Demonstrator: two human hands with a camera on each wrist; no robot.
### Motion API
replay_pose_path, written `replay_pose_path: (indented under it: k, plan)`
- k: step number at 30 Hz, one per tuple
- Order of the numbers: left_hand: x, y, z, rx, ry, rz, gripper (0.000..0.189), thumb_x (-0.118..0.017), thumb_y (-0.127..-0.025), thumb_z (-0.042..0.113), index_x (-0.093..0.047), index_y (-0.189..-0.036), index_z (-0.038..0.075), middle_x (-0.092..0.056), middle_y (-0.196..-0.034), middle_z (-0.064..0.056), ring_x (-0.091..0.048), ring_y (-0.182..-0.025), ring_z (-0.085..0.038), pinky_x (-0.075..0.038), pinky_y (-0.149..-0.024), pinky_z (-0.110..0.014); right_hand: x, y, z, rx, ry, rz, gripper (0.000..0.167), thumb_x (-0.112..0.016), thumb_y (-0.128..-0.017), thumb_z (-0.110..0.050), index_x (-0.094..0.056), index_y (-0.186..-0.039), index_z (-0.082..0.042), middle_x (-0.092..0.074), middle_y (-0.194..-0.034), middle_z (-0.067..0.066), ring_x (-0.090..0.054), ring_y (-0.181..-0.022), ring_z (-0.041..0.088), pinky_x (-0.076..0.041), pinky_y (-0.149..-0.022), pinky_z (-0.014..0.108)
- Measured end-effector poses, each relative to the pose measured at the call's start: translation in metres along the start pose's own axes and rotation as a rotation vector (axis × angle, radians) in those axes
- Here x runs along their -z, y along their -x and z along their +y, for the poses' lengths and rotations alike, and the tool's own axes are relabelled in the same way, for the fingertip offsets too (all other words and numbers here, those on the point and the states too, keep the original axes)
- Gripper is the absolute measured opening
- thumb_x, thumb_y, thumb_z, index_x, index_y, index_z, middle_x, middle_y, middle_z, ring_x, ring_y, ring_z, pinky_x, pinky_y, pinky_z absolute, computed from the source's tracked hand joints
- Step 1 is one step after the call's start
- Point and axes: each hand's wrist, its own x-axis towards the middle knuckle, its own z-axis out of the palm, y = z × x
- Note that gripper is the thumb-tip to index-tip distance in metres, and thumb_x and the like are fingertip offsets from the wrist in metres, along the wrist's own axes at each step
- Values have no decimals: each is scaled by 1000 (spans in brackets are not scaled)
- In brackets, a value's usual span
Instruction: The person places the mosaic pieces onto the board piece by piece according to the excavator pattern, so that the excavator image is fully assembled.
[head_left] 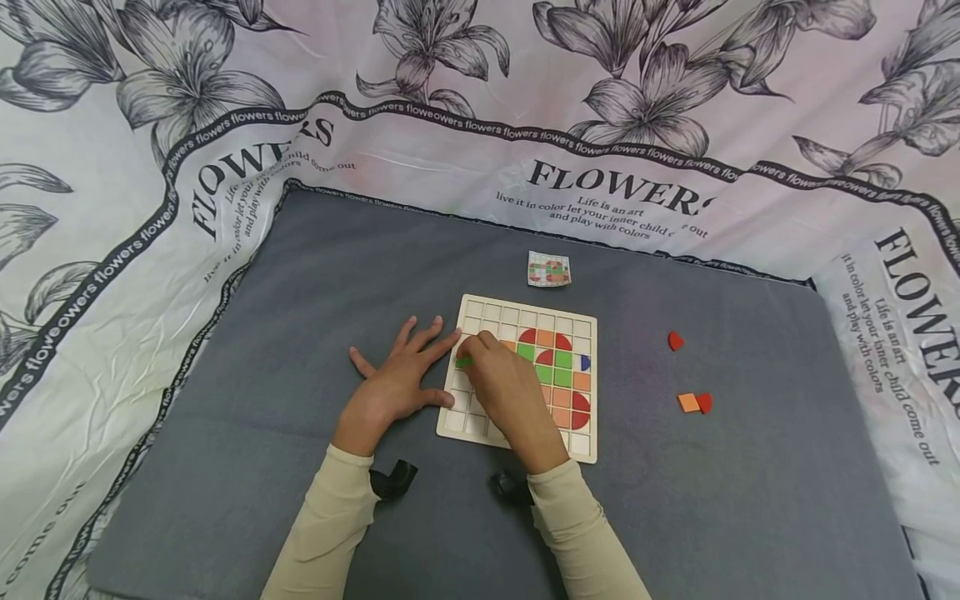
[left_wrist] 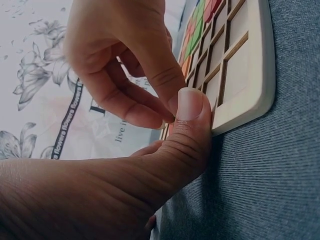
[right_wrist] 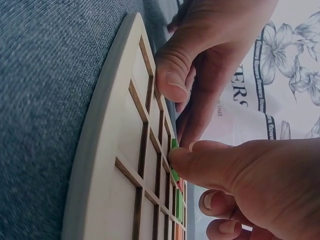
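Note:
A square wooden grid board (head_left: 465,432) lies on the grey table, partly filled with coloured tiles. With spread fingers, my left hand (head_left: 393,387) rests at its left edge, the thumb and index fingertip touching the rim. Over the board's left side, my right hand (head_left: 513,404) pinches a small green tile (head_left: 463,362) at a cell near that edge. The right wrist view shows the green tile (right_wrist: 174,174) under the thumb tip, partly hidden. Green, orange and red tiles, plus a blue piece (head_left: 586,362), fill cells to the right; my right hand covers some cells.
A small pattern card (head_left: 549,269) lies behind the board. To the right are a red piece (head_left: 676,341), an orange square tile (head_left: 688,403) and another red piece (head_left: 704,403) touching it. A flower-printed cloth (head_left: 450,150) rises around the table's back and sides.

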Motion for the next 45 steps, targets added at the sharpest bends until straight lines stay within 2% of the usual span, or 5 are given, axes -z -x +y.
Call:
replay_pose_path:
  k: [15, 19, 32, 39, 45]
  plan:
    - [1, 0, 0, 2, -9, -7, 100, -86, -81, 42, -36, -167, 33, -21, -177, 0, 2, -165, -33, 19, -97, -93, 19, 10, 14, -94, -66, 55, 19, -81, -97, -19, -73, -112, -13, -70, -105, 1, -70, -75, 18, -56, -58, 32]
    - [0, 0, 1, 1, -11, -16, 100, -85, -81, 43, -35, -167, 34, -20, -177, 1, 3, -165, -33, 19, -98, -92, 30, 17, 25, -159, -76, 100, 14, -78, -99, -21, -74, -109, -14, -70, -100, 1, -60, -63, 15, -49, -51, 31]
    - [1, 0, 1, 9, -2, -23, 102, -86, -82, 42, -33, -168, 33, -18, -178, 1, 4, -165, -32, 20, -99, -91, 60, 59, 82, -418, -96, 187, 23, -74, -101, -25, -73, -118, -9, -69, -103, 8, -52, -63, 22, -43, -51, 35]
    - [0, -1, 0, 20, -9, -26, 102, -87, -82, 42, -32, -168, 35, -18, -178, 3, 5, -165, -31, 21, -100, -90, 65, 88, 109, -549, -34, 243, 30, -73, -101, -22, -70, -125, -4, -71, -113, 16, -66, -82, 32, -54, -64, 48]
    - [0, -1, 0, 17, -8, -29, 102, -86, -82, 43, -32, -168, 35, -18, -178, 3, 5, -165, -31, 22, -100, -90, 76, 111, 125, -704, 1, 243, 33, -68, -102, -19, -66, -130, -1, -67, -124, 21, -67, -103, 46, -53, -78, 64]
